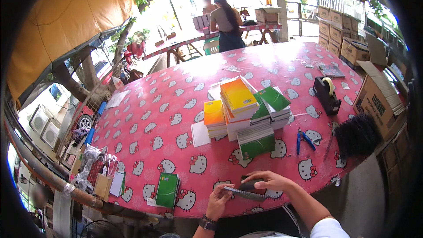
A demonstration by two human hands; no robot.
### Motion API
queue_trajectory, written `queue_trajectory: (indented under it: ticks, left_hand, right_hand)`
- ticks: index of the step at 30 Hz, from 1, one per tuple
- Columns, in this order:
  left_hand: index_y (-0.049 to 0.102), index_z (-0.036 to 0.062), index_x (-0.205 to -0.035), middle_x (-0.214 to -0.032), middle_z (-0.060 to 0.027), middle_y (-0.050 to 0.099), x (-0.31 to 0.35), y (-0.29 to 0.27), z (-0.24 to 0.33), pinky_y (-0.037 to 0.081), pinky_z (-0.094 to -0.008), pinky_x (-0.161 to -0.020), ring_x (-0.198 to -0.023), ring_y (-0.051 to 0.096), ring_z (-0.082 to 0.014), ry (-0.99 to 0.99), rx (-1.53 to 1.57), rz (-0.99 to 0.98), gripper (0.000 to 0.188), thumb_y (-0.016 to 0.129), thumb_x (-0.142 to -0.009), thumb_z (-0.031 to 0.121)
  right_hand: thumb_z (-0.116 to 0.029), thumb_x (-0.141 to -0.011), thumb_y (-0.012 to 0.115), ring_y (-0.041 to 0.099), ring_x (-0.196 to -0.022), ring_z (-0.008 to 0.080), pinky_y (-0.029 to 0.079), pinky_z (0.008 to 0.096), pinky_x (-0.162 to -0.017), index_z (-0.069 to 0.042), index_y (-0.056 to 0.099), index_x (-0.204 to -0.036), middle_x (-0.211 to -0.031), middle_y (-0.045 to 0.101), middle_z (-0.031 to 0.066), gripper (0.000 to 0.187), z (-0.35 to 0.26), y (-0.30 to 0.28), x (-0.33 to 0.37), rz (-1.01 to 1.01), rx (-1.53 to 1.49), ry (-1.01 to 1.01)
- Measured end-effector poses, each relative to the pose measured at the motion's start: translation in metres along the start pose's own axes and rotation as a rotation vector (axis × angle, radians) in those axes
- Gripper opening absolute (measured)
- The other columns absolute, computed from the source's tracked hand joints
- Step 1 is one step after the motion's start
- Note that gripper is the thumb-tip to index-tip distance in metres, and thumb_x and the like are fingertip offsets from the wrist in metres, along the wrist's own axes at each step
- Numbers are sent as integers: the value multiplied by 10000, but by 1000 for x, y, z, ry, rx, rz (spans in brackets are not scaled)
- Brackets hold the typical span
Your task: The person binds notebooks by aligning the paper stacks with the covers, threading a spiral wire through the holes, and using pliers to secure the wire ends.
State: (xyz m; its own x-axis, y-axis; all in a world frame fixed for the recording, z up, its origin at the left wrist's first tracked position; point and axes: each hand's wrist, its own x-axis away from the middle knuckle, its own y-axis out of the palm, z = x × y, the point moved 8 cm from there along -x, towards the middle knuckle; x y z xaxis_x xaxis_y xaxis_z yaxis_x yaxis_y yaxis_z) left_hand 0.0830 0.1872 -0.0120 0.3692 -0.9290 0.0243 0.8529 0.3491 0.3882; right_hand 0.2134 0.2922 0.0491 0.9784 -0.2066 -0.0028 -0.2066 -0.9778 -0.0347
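Near the front edge of the table, a small spiral notebook point(247, 194) is tilted between my two hands, its wire edge facing me. My left hand point(219, 197) pinches its left end between thumb and fingers. Curved over the notebook's far side, my right hand point(265, 180) grips what looks like its dark cover; part of the fingertips is hidden. Just beyond lie stacked green notebooks point(256, 143), and behind them are piles of yellow notebooks point(238, 96) and orange ones point(213, 113). A separate small green pile point(167, 189) sits to the left.
Blue-handled pliers point(305, 141), a black tape dispenser point(327, 94) and a heap of black wire bindings point(359, 136) lie to the right beside an open carton point(379, 101). Plastic-wrapped items point(90, 167) sit at the left edge. Two people stand at a farther table point(176, 42).
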Motion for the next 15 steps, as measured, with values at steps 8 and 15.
queue_trajectory:
  ticks: [8, 15]
  left_hand:
    - [617, 57, -1064, -978, 1, 632, 3, 3, 10, 455, -191, -700, -812, 545, -43, -2, -48, 60, 191, 607, -876, 32]
    - [618, 64, -1043, -934, 1, 595, 6, 28, 46, 509, -224, -718, -864, 574, -79, 107, -221, -56, 198, 610, -856, 0]
  right_hand:
    - [-450, -762, 690, 428, -1187, 375, 321, 411, -998, -111, 617, -1129, -1250, 498, 193, 505, -23, -40, 23, 492, 1113, -28]
    - [-274, -791, 697, 561, -1066, 253, 341, 408, -966, -117, 624, -1075, -1120, 625, 82, 332, -78, 8, 20, 423, 679, -193]
